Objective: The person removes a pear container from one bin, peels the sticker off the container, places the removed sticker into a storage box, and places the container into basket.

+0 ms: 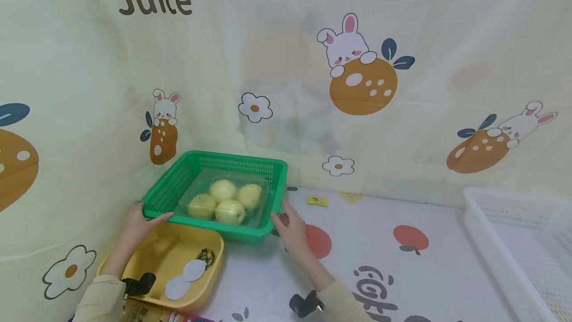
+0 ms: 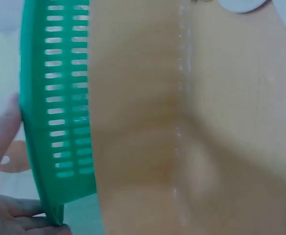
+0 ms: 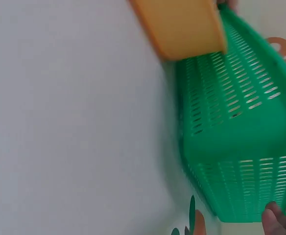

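A green slotted plastic basket (image 1: 205, 221) stands at the back left against the sheet wall. In it lies a clear plastic box (image 1: 258, 212) with several round pale yellow fruits (image 1: 223, 190). My left hand (image 1: 135, 222) grips the basket's front left corner; in the left wrist view its thumb lies along the rim and its fingers (image 2: 23, 208) curl around the rim's end. The basket's right side is held by my right hand (image 1: 291, 226) near the front corner, its fingertips (image 3: 273, 218) against the slotted wall in the right wrist view.
A yellow-orange tray (image 1: 210, 282) sits in front of the basket, holding two white discs (image 1: 178, 287) and a small dark patterned item (image 1: 207, 256). A small yellow packet (image 1: 318, 201) lies by the back wall. At the right stands a white slotted basket (image 1: 491, 242).
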Demonstrator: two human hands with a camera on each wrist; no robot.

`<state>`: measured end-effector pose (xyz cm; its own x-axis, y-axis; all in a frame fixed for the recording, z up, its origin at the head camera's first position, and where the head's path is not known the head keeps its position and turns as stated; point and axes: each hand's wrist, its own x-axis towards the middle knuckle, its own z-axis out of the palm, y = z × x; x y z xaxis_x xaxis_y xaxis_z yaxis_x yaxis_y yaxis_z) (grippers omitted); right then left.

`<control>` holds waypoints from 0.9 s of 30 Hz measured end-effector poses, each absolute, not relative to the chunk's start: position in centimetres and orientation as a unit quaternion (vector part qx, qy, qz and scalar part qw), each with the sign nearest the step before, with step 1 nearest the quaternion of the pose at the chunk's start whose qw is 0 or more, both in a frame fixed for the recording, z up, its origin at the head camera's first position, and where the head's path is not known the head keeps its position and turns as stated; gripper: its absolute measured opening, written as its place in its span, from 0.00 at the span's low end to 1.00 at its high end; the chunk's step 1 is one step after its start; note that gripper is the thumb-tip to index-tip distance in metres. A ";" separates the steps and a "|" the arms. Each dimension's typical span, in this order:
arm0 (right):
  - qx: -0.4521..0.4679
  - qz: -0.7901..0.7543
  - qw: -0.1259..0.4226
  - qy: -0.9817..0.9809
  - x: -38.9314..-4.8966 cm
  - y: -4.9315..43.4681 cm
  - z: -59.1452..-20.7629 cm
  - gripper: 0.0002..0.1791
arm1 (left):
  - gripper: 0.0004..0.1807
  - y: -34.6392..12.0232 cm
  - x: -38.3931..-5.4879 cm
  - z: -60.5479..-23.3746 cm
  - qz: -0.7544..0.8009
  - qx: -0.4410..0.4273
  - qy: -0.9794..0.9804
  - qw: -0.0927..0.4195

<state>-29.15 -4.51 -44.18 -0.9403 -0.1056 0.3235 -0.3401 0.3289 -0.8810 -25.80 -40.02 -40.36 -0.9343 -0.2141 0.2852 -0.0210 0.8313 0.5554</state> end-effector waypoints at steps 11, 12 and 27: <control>0.246 0.528 0.126 -0.803 -28.5 -3.2 -44.5 0.23 | 0.51 -39.0 -26.1 -39.2 -0.325 0.075 -0.938 0.093; 0.257 0.524 0.129 -0.802 -28.4 -3.3 -44.4 0.22 | 0.53 -38.8 -26.1 -39.0 -0.318 0.078 -0.941 0.084; 0.198 0.433 0.052 -0.878 -27.0 5.7 -43.0 0.15 | 0.42 -30.5 -24.4 -36.5 -0.378 -0.164 -0.911 0.026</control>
<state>-27.02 5.69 -43.00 -0.9161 -0.3033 0.2622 -0.3926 0.5471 -0.7393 -24.43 -30.50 -36.48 -0.9448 0.2788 0.1722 0.3188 0.6601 0.6802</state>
